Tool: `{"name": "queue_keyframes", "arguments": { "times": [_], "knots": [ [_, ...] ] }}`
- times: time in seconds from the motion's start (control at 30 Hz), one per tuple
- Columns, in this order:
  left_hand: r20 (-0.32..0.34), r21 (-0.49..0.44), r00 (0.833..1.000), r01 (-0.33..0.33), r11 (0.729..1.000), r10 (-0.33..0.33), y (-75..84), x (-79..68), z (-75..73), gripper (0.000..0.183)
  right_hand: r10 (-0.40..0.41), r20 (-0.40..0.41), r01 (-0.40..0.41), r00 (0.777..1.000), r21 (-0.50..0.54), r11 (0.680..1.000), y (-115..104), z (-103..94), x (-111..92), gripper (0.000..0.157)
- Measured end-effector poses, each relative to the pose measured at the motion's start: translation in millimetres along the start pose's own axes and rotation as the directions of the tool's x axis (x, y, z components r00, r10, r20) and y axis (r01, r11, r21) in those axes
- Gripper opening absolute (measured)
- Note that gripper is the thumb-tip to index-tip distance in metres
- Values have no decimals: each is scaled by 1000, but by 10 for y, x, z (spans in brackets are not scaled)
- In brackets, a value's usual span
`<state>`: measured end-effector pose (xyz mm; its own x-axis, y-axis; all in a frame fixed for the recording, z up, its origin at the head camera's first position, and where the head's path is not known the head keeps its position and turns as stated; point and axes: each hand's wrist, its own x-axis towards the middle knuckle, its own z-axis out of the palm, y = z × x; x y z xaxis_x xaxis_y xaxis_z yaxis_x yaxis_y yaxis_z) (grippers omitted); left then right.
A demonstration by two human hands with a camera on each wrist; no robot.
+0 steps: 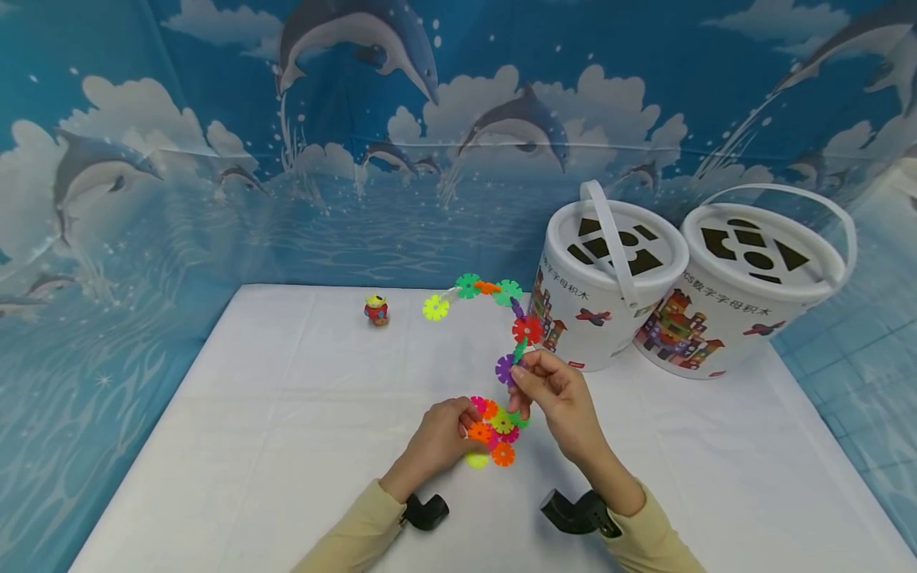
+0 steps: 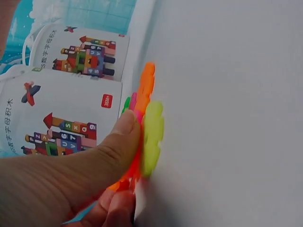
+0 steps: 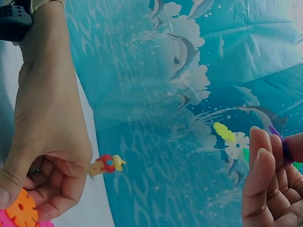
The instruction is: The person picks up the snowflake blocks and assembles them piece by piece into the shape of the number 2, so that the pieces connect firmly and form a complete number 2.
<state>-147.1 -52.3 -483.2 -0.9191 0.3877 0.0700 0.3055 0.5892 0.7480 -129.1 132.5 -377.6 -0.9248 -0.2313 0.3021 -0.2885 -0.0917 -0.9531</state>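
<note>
My left hand (image 1: 446, 436) pinches a cluster of joined snowflake discs (image 1: 504, 422) in orange, pink, yellow and green, thumb on the near face. In the left wrist view the thumb presses the orange disc (image 2: 147, 87) beside a yellow disc (image 2: 153, 137). My right hand (image 1: 557, 395) pinches a purple disc (image 1: 505, 370) between thumb and fingers. That purple disc is the low end of a curved chain of discs (image 1: 528, 329), which arches up and left through red, green and orange to a yellow disc (image 1: 435, 307). In the right wrist view most of the chain is hidden behind the fingers.
Two white lidded buckets (image 1: 609, 270) with handles stand at the back right, close to the chain; the second bucket (image 1: 759, 278) is farther right. A small red and yellow toy figure (image 1: 376, 310) stands at the back of the white table (image 1: 286, 430). A dolphin-print backdrop (image 1: 358, 215) hangs behind.
</note>
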Motion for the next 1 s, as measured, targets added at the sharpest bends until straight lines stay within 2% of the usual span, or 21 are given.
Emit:
{"name": "queue_keyframes", "arguments": {
  "times": [0.1,0.2,0.3,0.43,0.6,0.77,0.87,1.0],
  "knots": [
    [2,-52,1000,12,999,-12,-37,15,-35,34,28,-15,-28,999,-2,1000,-6,-7,4,16],
    [-27,-76,1000,5,997,-7,-43,22,-86,28,35,-20,-35,999,4,999,-11,-10,9,16],
    [-86,-104,996,-14,995,5,3,23,-165,22,27,-18,-27,999,13,1000,-11,-10,11,16],
    [-185,-185,983,-58,981,23,135,7,-306,15,21,-18,-20,1000,29,999,-10,-6,15,15],
    [-299,-320,953,-135,938,35,320,-48,-464,16,28,-9,-27,1000,65,997,-6,-2,14,17],
    [-378,-448,924,-234,863,54,465,-116,-542,17,33,5,-33,999,83,996,1,-2,13,18],
    [-405,-490,913,-268,829,55,546,-154,-565,14,32,7,-33,999,74,997,9,2,10,19],
    [-431,-492,898,-318,810,90,723,-220,-629,11,40,6,-41,999,58,997,25,19,2,21]
  ]
}}
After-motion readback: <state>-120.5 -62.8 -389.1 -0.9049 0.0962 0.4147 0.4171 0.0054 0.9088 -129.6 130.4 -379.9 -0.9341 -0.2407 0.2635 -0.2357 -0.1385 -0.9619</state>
